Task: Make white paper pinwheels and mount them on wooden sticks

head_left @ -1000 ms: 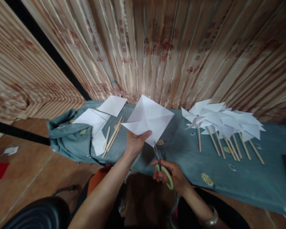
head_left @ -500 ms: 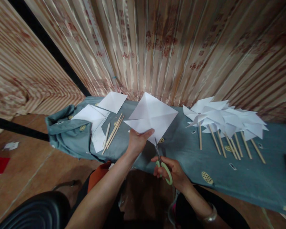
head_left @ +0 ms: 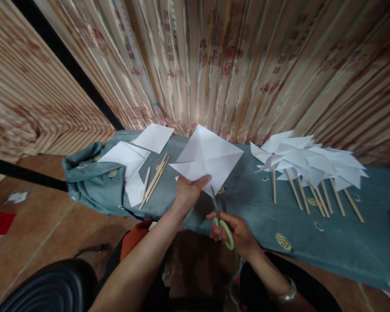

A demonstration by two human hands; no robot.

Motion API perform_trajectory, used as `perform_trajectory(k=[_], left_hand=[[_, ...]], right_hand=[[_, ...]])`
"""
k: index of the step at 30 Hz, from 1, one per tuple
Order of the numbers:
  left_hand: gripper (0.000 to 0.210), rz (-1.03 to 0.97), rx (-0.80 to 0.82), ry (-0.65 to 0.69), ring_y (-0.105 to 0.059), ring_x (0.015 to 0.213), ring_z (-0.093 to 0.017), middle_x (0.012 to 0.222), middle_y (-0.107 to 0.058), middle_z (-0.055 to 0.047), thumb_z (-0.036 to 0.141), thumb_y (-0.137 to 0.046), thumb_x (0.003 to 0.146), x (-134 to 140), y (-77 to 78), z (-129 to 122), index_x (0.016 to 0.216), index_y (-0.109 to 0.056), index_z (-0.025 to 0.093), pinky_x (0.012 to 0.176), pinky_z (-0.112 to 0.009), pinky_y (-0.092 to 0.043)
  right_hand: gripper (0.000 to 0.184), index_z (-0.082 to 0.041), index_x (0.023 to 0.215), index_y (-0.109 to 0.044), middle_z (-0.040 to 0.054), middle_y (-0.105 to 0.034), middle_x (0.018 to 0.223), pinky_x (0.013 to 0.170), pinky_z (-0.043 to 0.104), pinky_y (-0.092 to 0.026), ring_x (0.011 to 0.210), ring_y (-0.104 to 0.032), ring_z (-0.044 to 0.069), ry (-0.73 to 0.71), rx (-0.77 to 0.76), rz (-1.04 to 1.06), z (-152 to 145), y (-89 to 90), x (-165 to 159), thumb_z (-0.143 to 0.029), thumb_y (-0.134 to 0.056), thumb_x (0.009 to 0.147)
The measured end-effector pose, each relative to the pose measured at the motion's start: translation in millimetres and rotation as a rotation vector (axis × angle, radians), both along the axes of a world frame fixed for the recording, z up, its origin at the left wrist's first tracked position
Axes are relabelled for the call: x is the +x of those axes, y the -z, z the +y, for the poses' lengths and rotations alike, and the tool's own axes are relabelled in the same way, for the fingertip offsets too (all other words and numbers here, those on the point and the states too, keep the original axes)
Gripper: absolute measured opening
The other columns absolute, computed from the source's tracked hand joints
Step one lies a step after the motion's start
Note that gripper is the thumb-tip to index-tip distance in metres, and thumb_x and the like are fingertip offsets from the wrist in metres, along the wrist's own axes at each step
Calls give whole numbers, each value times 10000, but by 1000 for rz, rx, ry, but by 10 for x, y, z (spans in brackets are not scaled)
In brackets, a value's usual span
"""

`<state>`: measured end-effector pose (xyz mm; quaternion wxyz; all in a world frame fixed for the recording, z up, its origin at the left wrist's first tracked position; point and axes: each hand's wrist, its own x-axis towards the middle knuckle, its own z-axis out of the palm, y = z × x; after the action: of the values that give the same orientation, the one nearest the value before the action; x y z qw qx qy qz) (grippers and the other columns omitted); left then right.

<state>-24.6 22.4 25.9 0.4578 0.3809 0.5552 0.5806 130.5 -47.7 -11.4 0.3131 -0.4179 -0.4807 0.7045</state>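
Note:
A creased square sheet of white paper (head_left: 219, 154) is pinched in my left hand (head_left: 190, 190), the thumb lying on top near its lower corner. A slit opens the sheet at its left corner. My right hand (head_left: 235, 232) grips scissors (head_left: 227, 234) with pale green handles. Their blades point up and meet the paper's near corner, just right of my left thumb. Part of the blades is hidden by the sheet, so how far they reach is unclear.
Several white paper pinwheels (head_left: 308, 158) on wooden sticks lie to the right on the grey-green cloth (head_left: 247, 212). At the left are stacked paper sheets (head_left: 125, 158), one separate square (head_left: 154, 138), loose sticks (head_left: 155, 180) and a white pencil-like stick (head_left: 146, 182). A curtain (head_left: 195, 65) hangs behind.
Almost nothing differs. The whole view has shifted very slightly, while both hands, the paper and the scissors keep nearly the same position.

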Motion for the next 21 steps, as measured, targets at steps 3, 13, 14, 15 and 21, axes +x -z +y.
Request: perform_trajectory(k=[3, 13, 14, 15, 21], left_hand=[[278, 1, -11, -7, -690, 885, -296, 965, -750, -120, 293, -791, 614, 0, -1, -1, 843, -684, 178, 815, -368, -523], [285, -35, -31, -18, -688, 900, -308, 956, -748, -117, 315, -811, 584, 5, -16, -5, 813, -697, 188, 820, -385, -517], [289, -40, -29, -19, -688, 907, -311, 963, -748, -118, 313, -813, 580, 7, -13, -7, 815, -698, 190, 827, -386, -517], [297, -44, -26, -15, -687, 915, -313, 972, -747, -118, 310, -814, 579, 12, -12, -9, 826, -700, 191, 834, -388, -517], [297, -28, -7, 7, -686, 918, -315, 969, -752, -112, 301, -790, 603, 46, -26, -18, 866, -712, 187, 856, -408, -521]], right_hand=[[385, -168, 959, -646, -18, -621, 625, 534, 243, -469, 533, -569, 118, 9, 1, -1, -6, 17, 1, -446, -718, 702], [390, -176, 933, -642, -27, -608, 609, 521, 239, -444, 530, -547, 114, 41, -37, -12, -23, 10, -20, -445, -736, 666], [385, -177, 932, -640, -25, -610, 613, 525, 241, -443, 534, -546, 116, 41, -33, -18, -20, 2, -19, -439, -734, 666], [378, -177, 932, -639, -24, -613, 618, 530, 242, -440, 539, -545, 116, 40, -28, -22, -17, -5, -17, -429, -732, 667], [353, -172, 940, -630, -23, -618, 626, 537, 236, -424, 549, -536, 111, 38, -24, -8, -13, 6, -4, -397, -720, 684]])
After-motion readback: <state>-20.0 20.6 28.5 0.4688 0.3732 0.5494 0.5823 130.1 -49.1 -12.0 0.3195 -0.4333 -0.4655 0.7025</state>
